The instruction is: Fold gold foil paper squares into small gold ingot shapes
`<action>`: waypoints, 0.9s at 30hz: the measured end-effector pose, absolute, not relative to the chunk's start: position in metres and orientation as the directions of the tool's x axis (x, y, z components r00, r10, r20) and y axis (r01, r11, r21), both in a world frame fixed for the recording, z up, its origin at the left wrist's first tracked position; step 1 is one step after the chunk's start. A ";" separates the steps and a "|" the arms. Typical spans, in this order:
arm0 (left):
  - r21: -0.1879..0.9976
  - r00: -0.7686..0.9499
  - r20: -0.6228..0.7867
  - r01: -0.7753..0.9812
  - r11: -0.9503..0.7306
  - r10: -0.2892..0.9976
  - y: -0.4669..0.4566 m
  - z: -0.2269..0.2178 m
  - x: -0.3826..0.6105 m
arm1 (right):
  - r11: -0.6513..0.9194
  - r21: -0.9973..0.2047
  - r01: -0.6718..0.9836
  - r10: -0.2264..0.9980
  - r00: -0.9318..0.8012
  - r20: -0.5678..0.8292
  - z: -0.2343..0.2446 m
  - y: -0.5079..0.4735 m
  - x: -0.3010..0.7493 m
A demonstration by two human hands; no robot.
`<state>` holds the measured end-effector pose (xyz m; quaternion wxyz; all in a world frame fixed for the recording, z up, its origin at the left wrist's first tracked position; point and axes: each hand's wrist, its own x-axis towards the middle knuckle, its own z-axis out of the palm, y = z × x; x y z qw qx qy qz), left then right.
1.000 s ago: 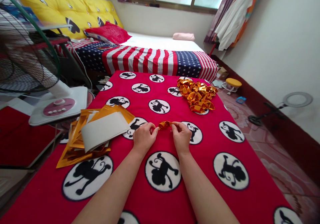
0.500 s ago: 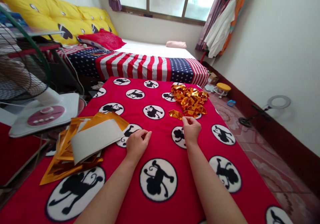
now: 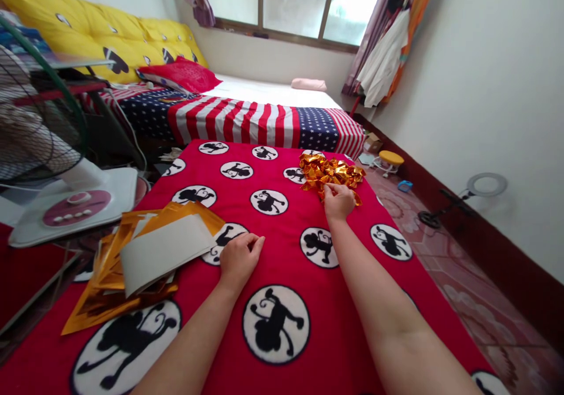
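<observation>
My right hand [image 3: 339,201] reaches out to the far right of the cloth, fingers pinched on a folded piece of shiny gold foil paper at the near edge of a heap. That heap of folded gold foil pieces [image 3: 332,170] lies crumpled together; my fingers partly cover its front. Nearer to me, my left hand [image 3: 240,257] rests on the red cloth with fingers curled in and nothing visible in them. Left of it lies a loose stack of flat gold foil sheets [image 3: 106,265], topped by pale grey-white paper sheets [image 3: 167,251].
A red cloth with monkey prints [image 3: 282,260] covers the table. A fan with a white base [image 3: 118,189] stands at the left. Beyond the table is a bed with a flag-patterned cover [image 3: 233,116]. On the right floor are a yellow stool [image 3: 391,158] and a ring light [image 3: 487,184].
My right hand has moved forward with the folded gold foil piece, bringing it from just in front of the heap to the heap itself. The left hand stays put.
</observation>
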<state>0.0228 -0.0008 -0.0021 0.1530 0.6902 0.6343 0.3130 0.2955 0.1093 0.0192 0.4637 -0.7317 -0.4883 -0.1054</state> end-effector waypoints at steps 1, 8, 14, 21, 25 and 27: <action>0.609 0.000 0.239 0.779 -0.150 0.971 -0.001 -0.002 0.022 | -0.136 -0.536 0.833 0.631 0.490 0.602 0.020 0.114 0.294; 0.592 -0.010 0.223 0.796 -0.127 0.975 0.002 -0.005 0.023 | -0.130 -0.474 0.871 0.695 0.421 0.584 0.009 0.089 0.255; 0.606 0.004 0.236 0.781 -0.150 0.972 0.000 -0.006 0.022 | 0.061 -0.514 0.856 0.844 0.230 0.484 -0.006 0.048 0.200; 0.607 0.023 0.255 0.774 -0.178 0.967 0.000 -0.007 0.020 | -0.073 -0.457 0.886 0.825 0.311 0.472 -0.004 0.061 0.202; 0.613 0.008 0.236 0.774 -0.155 0.972 0.000 -0.005 0.021 | -0.125 -0.344 0.931 0.844 0.282 0.457 -0.004 0.075 0.212; 0.620 0.004 0.229 0.770 -0.149 0.973 0.000 -0.004 0.022 | -0.126 -0.312 0.942 0.847 0.266 0.461 -0.007 0.078 0.213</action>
